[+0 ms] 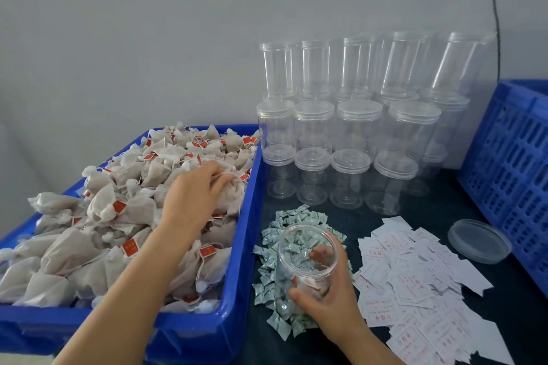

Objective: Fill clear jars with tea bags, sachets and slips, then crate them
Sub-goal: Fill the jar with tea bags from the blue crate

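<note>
Right hand (326, 299) grips jar (305, 264); left hand (195, 190) grasps tea bags (118, 216).

Left hand (195, 190) is reaching into the blue bin (246, 246), fingers curling over a tea bag (234, 187), while right hand (326, 302) is gripping an open clear jar (305, 261) tilted above green-white sachets (296, 222), with white slips (415, 284) lying just beside.

You have one wide-angle view, worn on the head, looking forward and down over the dark table (415, 210) from close range; the blue bin (240, 246) fills the left foreground; stacked jars (350, 115) and the grey wall (148, 24) close the back.
</note>
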